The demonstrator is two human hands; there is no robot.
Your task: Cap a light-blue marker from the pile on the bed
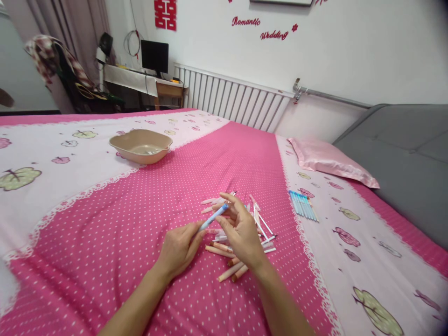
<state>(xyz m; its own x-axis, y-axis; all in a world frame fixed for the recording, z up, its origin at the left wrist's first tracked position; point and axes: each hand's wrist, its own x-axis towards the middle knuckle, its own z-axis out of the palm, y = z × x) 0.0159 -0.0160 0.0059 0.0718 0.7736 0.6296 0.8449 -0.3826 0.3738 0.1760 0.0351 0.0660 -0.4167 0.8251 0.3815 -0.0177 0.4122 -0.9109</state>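
A light blue marker pen (213,218) with a darker blue end slants up to the right between my hands. My left hand (180,247) pinches its lower end between thumb and fingers. At the blue upper end, my right hand (243,233) has its thumb and fingers around the pen, some fingers stretched out. Under and around my right hand lies a loose pile of pens (224,249) in white, pink, orange and brown, partly hidden by the hand. Off to the right, several blue pens (304,205) lie side by side in a row.
A beige basin (142,148) stands on the pink dotted bedspread (122,247), far left. A pink pillow (332,161) rests near the grey headboard (402,154). Beyond the bed are a white radiator (234,95), a desk with a monitor (155,57) and a chair (66,74).
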